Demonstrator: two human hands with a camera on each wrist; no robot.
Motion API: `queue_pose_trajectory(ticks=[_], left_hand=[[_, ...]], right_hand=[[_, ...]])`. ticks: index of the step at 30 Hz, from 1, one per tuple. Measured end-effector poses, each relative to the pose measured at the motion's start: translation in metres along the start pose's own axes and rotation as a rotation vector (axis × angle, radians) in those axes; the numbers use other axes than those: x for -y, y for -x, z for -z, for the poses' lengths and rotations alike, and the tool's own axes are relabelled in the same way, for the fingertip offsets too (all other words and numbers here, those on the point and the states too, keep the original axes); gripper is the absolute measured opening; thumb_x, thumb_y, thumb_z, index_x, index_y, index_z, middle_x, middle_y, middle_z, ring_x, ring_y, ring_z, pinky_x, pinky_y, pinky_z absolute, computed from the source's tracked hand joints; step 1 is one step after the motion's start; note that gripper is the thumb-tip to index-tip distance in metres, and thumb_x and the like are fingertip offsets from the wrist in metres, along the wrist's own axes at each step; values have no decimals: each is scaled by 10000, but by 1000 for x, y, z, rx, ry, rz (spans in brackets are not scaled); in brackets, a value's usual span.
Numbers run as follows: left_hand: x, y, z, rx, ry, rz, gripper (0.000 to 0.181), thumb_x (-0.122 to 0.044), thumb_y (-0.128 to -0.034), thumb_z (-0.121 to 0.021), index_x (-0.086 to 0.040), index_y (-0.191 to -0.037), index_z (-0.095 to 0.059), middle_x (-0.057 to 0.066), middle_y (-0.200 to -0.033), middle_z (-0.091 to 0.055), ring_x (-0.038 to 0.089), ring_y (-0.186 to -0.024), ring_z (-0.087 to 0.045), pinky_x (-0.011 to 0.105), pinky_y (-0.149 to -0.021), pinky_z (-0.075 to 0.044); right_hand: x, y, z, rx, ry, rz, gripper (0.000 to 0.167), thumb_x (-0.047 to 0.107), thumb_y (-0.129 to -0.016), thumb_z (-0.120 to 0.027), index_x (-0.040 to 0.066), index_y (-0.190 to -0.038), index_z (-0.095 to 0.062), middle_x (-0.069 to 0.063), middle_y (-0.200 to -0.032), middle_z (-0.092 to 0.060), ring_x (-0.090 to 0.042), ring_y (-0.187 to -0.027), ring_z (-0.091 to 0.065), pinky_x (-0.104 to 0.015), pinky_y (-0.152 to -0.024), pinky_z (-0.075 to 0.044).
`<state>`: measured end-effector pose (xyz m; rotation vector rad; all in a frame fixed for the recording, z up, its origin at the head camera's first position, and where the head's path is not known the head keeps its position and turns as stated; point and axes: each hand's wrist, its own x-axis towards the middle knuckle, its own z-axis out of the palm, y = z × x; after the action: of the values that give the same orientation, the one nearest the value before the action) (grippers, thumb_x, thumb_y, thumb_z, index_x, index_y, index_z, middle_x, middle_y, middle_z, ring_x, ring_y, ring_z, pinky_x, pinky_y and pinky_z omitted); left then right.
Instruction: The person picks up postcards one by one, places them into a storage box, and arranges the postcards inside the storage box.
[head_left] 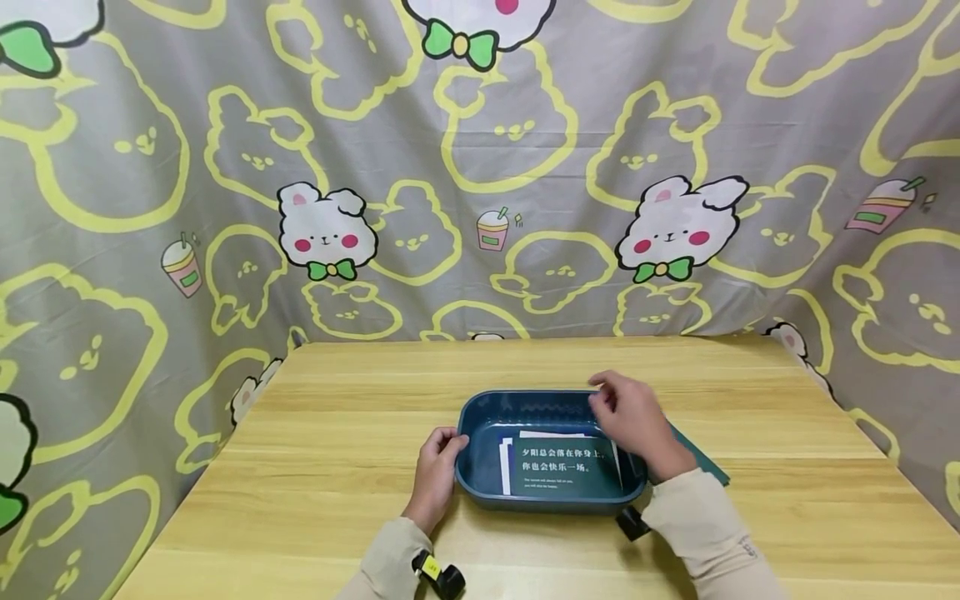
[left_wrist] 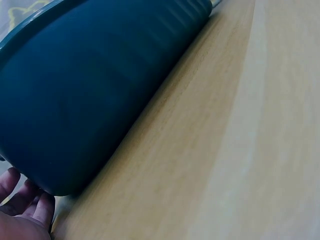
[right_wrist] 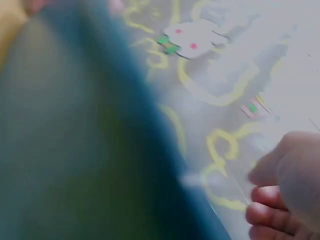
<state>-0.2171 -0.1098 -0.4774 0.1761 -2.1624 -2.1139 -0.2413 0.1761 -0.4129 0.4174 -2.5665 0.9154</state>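
A dark teal plastic bin (head_left: 551,504) stands on the table. Inside it lies a green card (head_left: 558,467) printed with white text, over other cards whose white edges show. My left hand (head_left: 437,471) grips the bin's left end, thumb over the rim; in the left wrist view its fingers (left_wrist: 44,210) touch the bin's outer wall. Above the bin's right end is my right hand (head_left: 633,421), fingers loosely curled, with nothing visible in them. The right wrist view, blurred, has this hand (right_wrist: 287,190) apart from the bin's rim.
A flat dark green item (head_left: 701,458) lies on the wooden table (head_left: 360,383) to the right of the bin, partly covered by my right forearm. A patterned grey curtain (head_left: 420,275) hangs behind the table and along both sides.
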Motion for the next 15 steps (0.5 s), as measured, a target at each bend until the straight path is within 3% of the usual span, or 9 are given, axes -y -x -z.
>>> queue_pose_trajectory(ticks=[2, 4, 7, 10, 13, 15], left_hand=[[0, 0, 0, -2, 0, 2, 199, -121, -946, -562, 45, -1055, -576, 75, -1015, -530, 204, -970, -479, 291, -839, -418], [0, 1, -1, -6, -1, -1, 191, -120, -944, -564, 40, -1047, -577, 75, -1009, -530, 202, -964, -480, 281, -832, -419], [-1, 2, -1, -11, 0, -5, 187, -121, -942, -566, 35, -1043, -580, 73, -1002, -530, 198, -960, -479, 267, -823, -419], [-1, 1, -1, -8, 1, -4, 189, -126, -946, -562, 33, -1047, -579, 69, -1002, -528, 198, -962, -476, 261, -821, -418], [0, 0, 0, -4, 4, 1, 191, -120, -946, -561, 39, -1050, -578, 71, -1006, -528, 201, -966, -475, 263, -822, -418], [2, -1, 0, -1, 1, 3, 192, -112, -944, -560, 46, -1051, -575, 74, -1008, -528, 206, -968, -476, 266, -822, -419]], right_hand=[[-9, 0, 11, -70, 11, -79, 169, 70, -903, -595, -23, -1034, -647, -28, -736, -580, -174, -627, -518, -366, -603, -455], [-20, 0, 22, -62, 24, -174, 227, 117, -922, -568, -54, -1059, -628, -87, -795, -613, -235, -689, -562, -418, -667, -481], [-37, 4, 36, 77, 46, -324, 384, 203, -934, -579, -117, -1147, -567, -213, -967, -620, -349, -858, -594, -501, -777, -484], [-53, 7, 44, 278, 86, -424, 626, 323, -914, -646, -196, -1216, -468, -327, -1094, -561, -429, -974, -563, -545, -825, -465], [-67, 9, 46, 443, 127, -484, 787, 407, -829, -745, -229, -1172, -432, -343, -1033, -523, -421, -905, -534, -510, -780, -468], [-73, 10, 46, 508, 150, -517, 829, 418, -756, -810, -221, -1129, -438, -306, -974, -502, -407, -862, -509, -473, -741, -462]])
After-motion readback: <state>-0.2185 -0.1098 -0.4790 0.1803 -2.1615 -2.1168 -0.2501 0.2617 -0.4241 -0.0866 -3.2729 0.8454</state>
